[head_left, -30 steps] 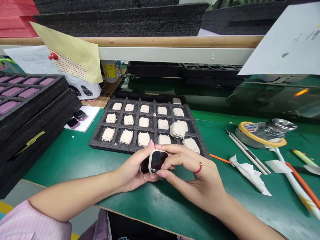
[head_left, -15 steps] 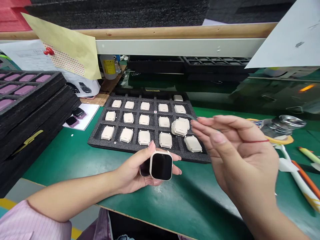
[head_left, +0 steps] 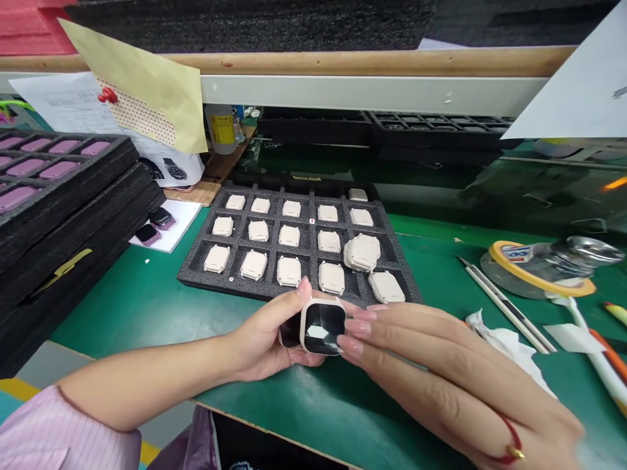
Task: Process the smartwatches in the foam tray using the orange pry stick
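My left hand [head_left: 262, 343] is shut on a beige square smartwatch case [head_left: 323, 328] with a dark glass face, and a dark piece [head_left: 290, 331] shows behind it. My right hand [head_left: 441, 375] lies flat and extended, its fingertips at the case's right edge. Beyond them is a black foam tray [head_left: 196, 277] holding rows of beige watch bodies. The nearest body [head_left: 332, 277] sits just above my right fingertips. One body [head_left: 361, 253] rests tilted on top of another, hiding the one beneath.
Stacked black foam trays [head_left: 63, 189] with mauve watches stand at the left, and two dark watches lie on a white sheet [head_left: 169, 228]. To the right, a yellow tape roll [head_left: 539, 271], a steel ruler-like tool [head_left: 507, 307] and crumpled white tissue [head_left: 504, 343] lie on the green mat.
My right hand has come back down from the upper right and now reaches the watch case. The left hand still holds the case, and the view has shifted slightly.
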`<state>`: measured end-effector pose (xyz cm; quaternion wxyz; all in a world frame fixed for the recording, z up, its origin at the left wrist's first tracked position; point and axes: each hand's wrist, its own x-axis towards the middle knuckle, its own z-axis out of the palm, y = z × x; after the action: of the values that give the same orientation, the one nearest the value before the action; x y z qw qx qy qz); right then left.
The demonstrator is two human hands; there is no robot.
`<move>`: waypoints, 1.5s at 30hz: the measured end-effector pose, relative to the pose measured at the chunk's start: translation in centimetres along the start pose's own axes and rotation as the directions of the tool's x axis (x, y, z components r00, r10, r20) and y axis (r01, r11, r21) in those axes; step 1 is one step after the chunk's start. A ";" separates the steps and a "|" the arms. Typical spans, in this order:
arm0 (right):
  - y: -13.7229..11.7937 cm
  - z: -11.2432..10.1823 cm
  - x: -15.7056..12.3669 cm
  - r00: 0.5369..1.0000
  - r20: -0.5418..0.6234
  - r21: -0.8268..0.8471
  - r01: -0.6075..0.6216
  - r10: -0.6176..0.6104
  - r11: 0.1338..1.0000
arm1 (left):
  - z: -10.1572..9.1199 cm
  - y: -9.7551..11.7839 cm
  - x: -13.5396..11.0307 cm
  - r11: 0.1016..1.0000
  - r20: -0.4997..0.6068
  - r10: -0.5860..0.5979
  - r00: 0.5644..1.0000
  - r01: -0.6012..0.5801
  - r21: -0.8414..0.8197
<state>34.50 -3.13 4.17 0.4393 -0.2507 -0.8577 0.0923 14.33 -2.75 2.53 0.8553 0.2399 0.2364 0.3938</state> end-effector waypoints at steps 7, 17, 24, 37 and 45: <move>0.4 0.8 1.0 0.983 0.064 -0.014 0.175 -0.173 0.985 | 0.0 -0.2 -0.1 0.999 -0.060 0.021 0.998 -0.019 0.042; 0.3 2.7 1.6 0.979 0.098 0.142 -0.190 0.177 0.971 | 0.1 -0.6 -0.1 0.982 -0.112 0.105 0.988 -0.085 0.168; 0.3 2.2 2.1 0.981 0.097 0.135 -0.179 0.167 0.975 | 0.6 0.2 -0.4 0.993 -0.157 0.026 0.987 -0.008 0.114; 8.4 2.1 2.2 0.814 -0.242 -0.024 -0.549 0.528 0.836 | 0.5 -0.5 -0.1 0.981 -0.186 0.032 0.982 0.004 0.193; 7.7 1.8 2.0 0.856 -0.215 -0.026 -0.486 0.470 0.874 | -0.2 -0.1 -0.2 0.913 -0.151 -0.058 0.987 0.114 0.393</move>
<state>34.76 4.59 1.61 0.4773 -0.4808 -0.7224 0.1385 14.20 -2.94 2.37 0.7867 0.3715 0.3799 0.3143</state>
